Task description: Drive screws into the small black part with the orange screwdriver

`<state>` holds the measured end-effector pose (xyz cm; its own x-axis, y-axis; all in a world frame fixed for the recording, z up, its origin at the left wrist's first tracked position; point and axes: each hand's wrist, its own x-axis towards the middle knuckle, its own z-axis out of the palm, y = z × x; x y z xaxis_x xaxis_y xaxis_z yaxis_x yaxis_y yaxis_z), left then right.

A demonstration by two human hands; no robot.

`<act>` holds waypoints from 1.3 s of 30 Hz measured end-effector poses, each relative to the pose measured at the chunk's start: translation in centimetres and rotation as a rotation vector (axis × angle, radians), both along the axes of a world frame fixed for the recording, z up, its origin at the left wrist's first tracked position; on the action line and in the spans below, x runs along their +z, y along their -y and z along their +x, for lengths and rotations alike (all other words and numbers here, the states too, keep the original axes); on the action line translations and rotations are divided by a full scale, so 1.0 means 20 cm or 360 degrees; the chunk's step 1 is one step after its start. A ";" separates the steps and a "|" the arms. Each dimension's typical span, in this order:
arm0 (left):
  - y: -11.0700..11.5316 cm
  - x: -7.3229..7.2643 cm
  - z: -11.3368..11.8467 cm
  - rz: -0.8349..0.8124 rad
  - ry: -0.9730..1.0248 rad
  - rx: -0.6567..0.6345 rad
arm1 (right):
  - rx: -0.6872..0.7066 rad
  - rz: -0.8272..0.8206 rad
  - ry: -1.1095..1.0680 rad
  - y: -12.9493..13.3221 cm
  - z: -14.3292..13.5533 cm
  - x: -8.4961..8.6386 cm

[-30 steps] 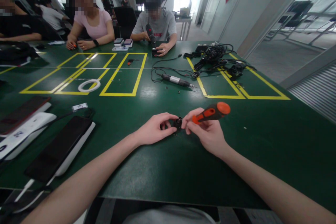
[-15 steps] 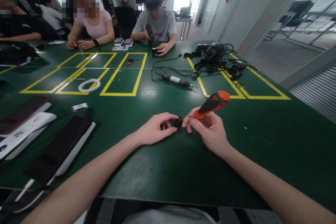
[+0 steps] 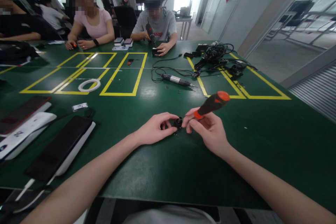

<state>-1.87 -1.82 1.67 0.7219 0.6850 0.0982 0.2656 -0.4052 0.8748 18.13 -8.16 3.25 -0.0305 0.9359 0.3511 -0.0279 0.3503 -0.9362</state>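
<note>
A small dark round part (image 3: 179, 122) sits on the green table, pinched between the thumb and forefinger of my left hand (image 3: 157, 128). Its kind is too small to make out. My right hand (image 3: 208, 129) is closed round the lower end of a screwdriver (image 3: 213, 105) with a black and orange handle. The handle leans up and to the right, and the fingers hide most of the shaft. My right fingertips are close beside the dark part. Tiny metallic bits (image 3: 175, 134) lie on the table just below it.
An electric screwdriver (image 3: 178, 80) with a cord lies ahead, left of a tangle of black cables (image 3: 216, 57). A white ring (image 3: 89, 85) rests on yellow tape lines. Phones and power banks (image 3: 59, 148) are at left. Across the table, a person (image 3: 154, 24) works with a power tool.
The screwdriver handle has turned slightly in my right hand. My left hand and the dark part keep their place.
</note>
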 end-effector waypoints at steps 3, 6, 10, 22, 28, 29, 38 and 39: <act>0.00 0.00 0.00 -0.0003 -0.0007 0.0004 | -0.0039 0.0001 0.0021 0.00 0.00 0.00; 0.00 0.00 0.00 -0.0013 -0.0024 0.0008 | -0.0094 0.0030 0.0097 0.00 0.00 0.01; 0.00 -0.01 0.00 -0.0007 -0.0003 0.0003 | -0.0127 0.0012 0.0150 0.00 0.01 0.02; 0.00 0.01 -0.01 -0.0009 -0.0016 -0.0005 | 0.0033 -0.0039 -0.0153 -0.01 -0.03 -0.03; 0.00 0.00 -0.01 -0.0021 -0.0013 0.0002 | -0.0048 0.0024 -0.0011 -0.01 -0.02 0.00; 0.00 0.00 -0.01 -0.0023 -0.0013 0.0005 | -0.0044 0.0028 -0.0006 -0.01 -0.02 0.00; -0.01 -0.02 -0.01 0.0017 0.0007 -0.0002 | -0.0081 0.0045 -0.0101 0.00 -0.03 -0.01; -0.01 -0.02 -0.01 0.0012 0.0006 -0.0004 | -0.0099 0.0040 -0.0062 0.00 -0.02 -0.01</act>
